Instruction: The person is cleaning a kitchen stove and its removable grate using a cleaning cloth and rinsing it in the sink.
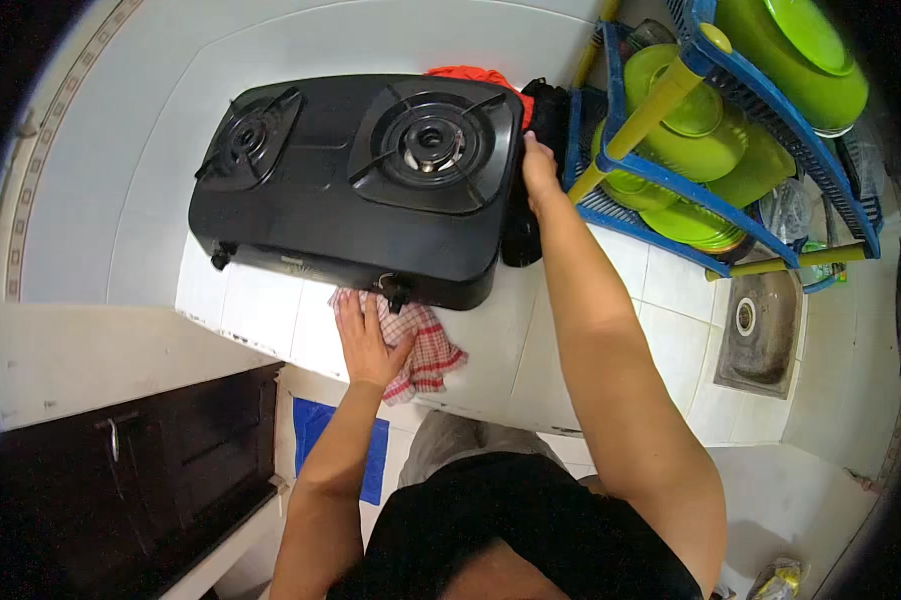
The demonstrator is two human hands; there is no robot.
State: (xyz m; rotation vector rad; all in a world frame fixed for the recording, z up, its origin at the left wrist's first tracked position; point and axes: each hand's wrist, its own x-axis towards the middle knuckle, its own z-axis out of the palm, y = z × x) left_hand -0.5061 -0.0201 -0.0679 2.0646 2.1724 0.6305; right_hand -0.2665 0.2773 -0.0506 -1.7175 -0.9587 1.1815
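A black two-burner gas stove [308,202] stands on the white tiled counter [259,300] before me. My left hand [366,341] is palm down on a red-and-white checked cloth [428,349] at the stove's front edge, close to the right knob [396,292]. Cloth is bunched between its thumb and its extended fingers, and part hangs over the counter's edge. My right hand [540,169] holds the stove's right side near the large burner [432,142]. The stove's edge hides some of that hand's fingers.
A blue-and-yellow plastic dish rack [649,169] with green bowls and plates stands close to my right hand. Behind the stove's back right corner lie a red cloth [473,73] and a black object [546,105]. A metal sink [762,337] is set in at right.
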